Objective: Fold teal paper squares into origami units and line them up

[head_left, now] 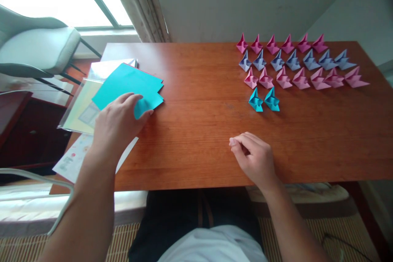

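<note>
My left hand (115,120) is open, fingers bent and thumb apart, over the flat turquoise sheets (129,82); I can't tell whether it touches them. My right hand (254,157) is loosely curled over the surface (190,131), with nothing visible in it. Beyond it stand finished folded shapes: six magenta ones (272,45), seven lavender ones (277,61), seven pink ones (284,78) and, nearest, only two turquoise ones (255,100). The sheets by my left hand look not yet folded.
</note>
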`<state>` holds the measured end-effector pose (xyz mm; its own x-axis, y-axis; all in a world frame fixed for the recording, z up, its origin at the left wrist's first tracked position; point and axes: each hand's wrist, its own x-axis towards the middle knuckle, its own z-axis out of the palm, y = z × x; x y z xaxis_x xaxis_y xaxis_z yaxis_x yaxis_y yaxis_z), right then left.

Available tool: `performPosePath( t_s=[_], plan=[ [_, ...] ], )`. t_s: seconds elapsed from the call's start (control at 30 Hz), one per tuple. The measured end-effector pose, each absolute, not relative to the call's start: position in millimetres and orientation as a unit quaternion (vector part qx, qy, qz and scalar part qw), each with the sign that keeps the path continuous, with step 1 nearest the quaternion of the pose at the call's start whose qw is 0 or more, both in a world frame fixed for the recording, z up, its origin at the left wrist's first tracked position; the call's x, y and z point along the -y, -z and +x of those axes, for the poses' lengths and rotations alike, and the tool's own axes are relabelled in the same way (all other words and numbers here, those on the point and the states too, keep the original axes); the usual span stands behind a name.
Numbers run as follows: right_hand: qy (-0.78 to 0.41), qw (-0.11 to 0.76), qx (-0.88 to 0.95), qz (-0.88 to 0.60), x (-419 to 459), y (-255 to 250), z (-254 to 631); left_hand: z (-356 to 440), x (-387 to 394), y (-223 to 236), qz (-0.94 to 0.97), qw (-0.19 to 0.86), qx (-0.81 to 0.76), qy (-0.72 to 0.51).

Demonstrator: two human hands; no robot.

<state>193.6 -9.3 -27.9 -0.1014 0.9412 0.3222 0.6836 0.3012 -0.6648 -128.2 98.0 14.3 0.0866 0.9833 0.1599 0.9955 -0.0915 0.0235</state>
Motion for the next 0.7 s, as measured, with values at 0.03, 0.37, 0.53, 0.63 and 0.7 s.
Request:
performPosePath(
  t_s=[0.03, 0.37, 0.53, 0.63, 0.7],
  plan=[
    [-0.178, 0.361, 0.721, -0.564, 9.3, 28.1, 193.8, -129.0, -98.4, -13.6, -0.734, 0.044, 0.673, 0.073],
    [-0.182, 0.356, 0.720, -0.568, 9.1, 28.6, 194.1, -129.5, -97.8, -18.6, -0.735, 0.039, 0.672, 0.088],
    [-0.180, 0.356, 0.722, -0.565, 9.1, 28.3, 193.8, -128.2, -97.1, -19.7, -0.690, 0.081, 0.711, 0.106],
    [-0.181, 0.355, 0.722, -0.566, 9.0, 28.5, 193.8, -130.3, -96.6, -18.0, -0.657, 0.107, 0.734, 0.131],
    [-0.184, 0.354, 0.721, -0.567, 8.9, 28.4, 193.8, -129.0, -93.9, -17.2, -0.655, 0.110, 0.725, 0.182]
  ],
)
